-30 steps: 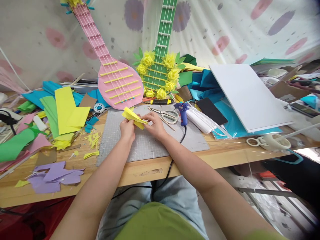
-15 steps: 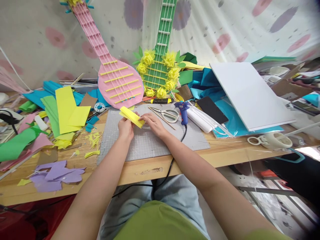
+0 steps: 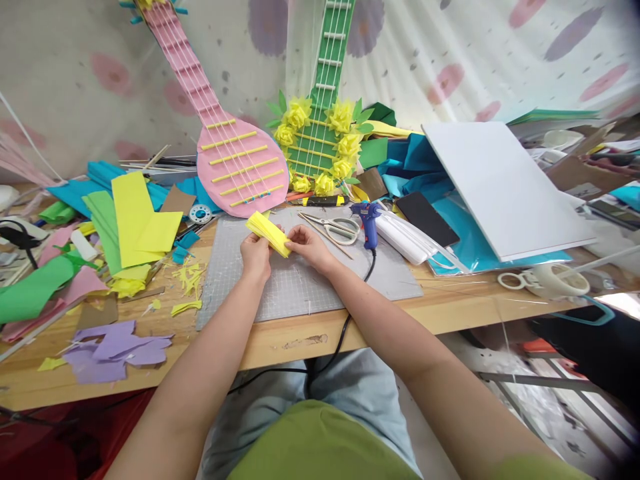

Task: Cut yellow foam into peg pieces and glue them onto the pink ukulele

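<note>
Between my hands is a folded strip of yellow crepe paper (image 3: 267, 232), slanting down to the right above a grey cutting mat (image 3: 310, 293). My left hand (image 3: 256, 257) is closed round its lower left side. With thumb and fingers, my right hand (image 3: 309, 247) pinches the strip's right end. Just beyond my right hand lie scissors (image 3: 343, 230) and a thin wooden stick (image 3: 327, 237). A blue glue gun (image 3: 369, 223) sits to their right, its black cord running off the table edge.
A pink paper guitar (image 3: 243, 167) and a green paper one (image 3: 313, 143) with yellow flowers lean at the back. Paper scraps (image 3: 120, 350) and yellow sheets (image 3: 133, 223) cover the left side. A white board (image 3: 510, 193) rests at right, near a tape roll (image 3: 560, 280).
The yellow paper has turned slightly and its folded layers show more. My right hand's fingers have drawn in to pinch its right end. The view has shifted a little.
</note>
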